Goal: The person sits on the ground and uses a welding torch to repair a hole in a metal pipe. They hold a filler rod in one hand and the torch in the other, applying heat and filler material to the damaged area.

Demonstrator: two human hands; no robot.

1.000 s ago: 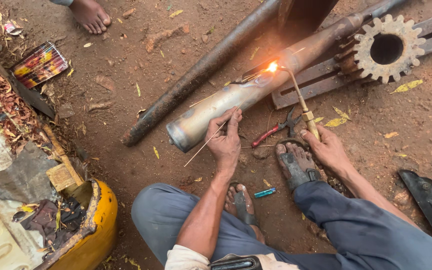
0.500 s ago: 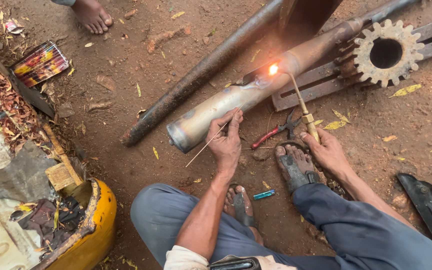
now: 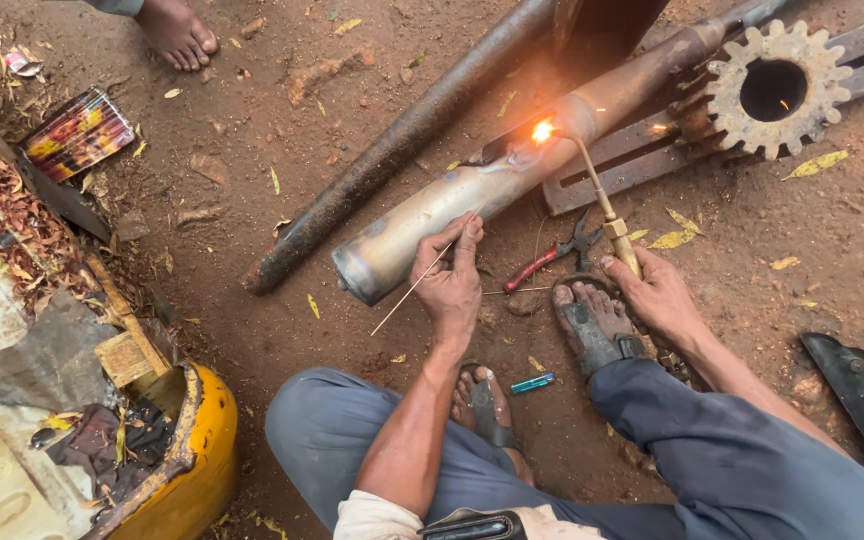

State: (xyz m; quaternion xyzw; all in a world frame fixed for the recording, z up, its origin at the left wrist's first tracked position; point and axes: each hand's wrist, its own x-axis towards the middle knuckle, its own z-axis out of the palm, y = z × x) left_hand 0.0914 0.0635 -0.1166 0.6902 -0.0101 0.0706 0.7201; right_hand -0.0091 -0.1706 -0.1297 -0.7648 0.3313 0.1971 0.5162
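I squat on bare dirt over a scorched metal exhaust pipe [image 3: 452, 205] lying on the ground. My right hand [image 3: 657, 292] grips a brass gas torch [image 3: 604, 208]; its flame [image 3: 543, 130] burns bright against the pipe's upper section. My left hand [image 3: 450, 282] pinches a thin filler rod [image 3: 422, 280] and rests against the pipe's lower end, well below the flame. My sandalled feet [image 3: 592, 320] are planted just under the pipe.
A long dark steel pipe [image 3: 402, 135] lies beside the exhaust. A rusty gear [image 3: 777, 88] sits on flat bars top right. Red-handled pliers [image 3: 550, 258] and a blue lighter [image 3: 533, 382] lie near my feet. Another person's bare foot [image 3: 177, 35] is top left; a yellow tub [image 3: 187, 465] bottom left.
The flame stays at the same spot on the pipe. My left hand has shifted slightly with the rod; the right hand holds the torch steady.
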